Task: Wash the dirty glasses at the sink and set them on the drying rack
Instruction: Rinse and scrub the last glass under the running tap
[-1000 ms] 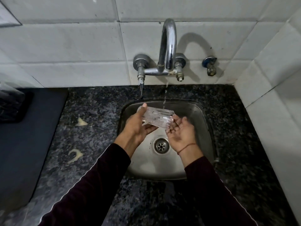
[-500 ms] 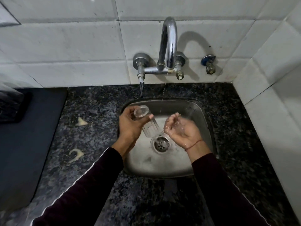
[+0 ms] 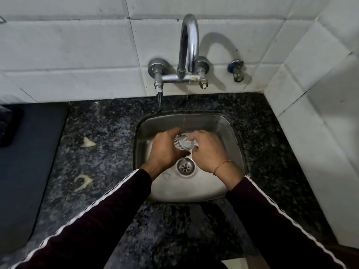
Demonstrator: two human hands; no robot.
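Centre of frame, over the square stainless steel sink (image 3: 223, 129): both hands are closed around one clear ribbed drinking glass (image 3: 183, 143). The left hand (image 3: 165, 150) wraps it from the left side with fingers curled tight over the body. The right hand (image 3: 208, 152) cups it from the right, fingers bent in against the glass, likely rubbing it. The glass is mostly hidden between the palms, so its tilt is hard to tell. It sits just above the round metal drain (image 3: 186, 166), not touching the basin as far as I can see.

A thin stream of water falls from the curved chrome wall tap (image 3: 189, 43), upper centre, and lands at or near the hands.

The dark speckled granite counter (image 3: 108, 133) surrounds the sink, with two pale scraps (image 3: 87, 142) on it at mid left. A dark flat mat (image 3: 23, 162) lies at the left edge. No drying rack is in view.

Step looks like rinsing, still early for this glass.

Risks: wet glass and wet skin mean it could slip and hit the steel basin or drain and chip. Squeezing thin glass between both hands could crack it. With the rack out of sight, carrying the glass there wet is another chance to drop it.
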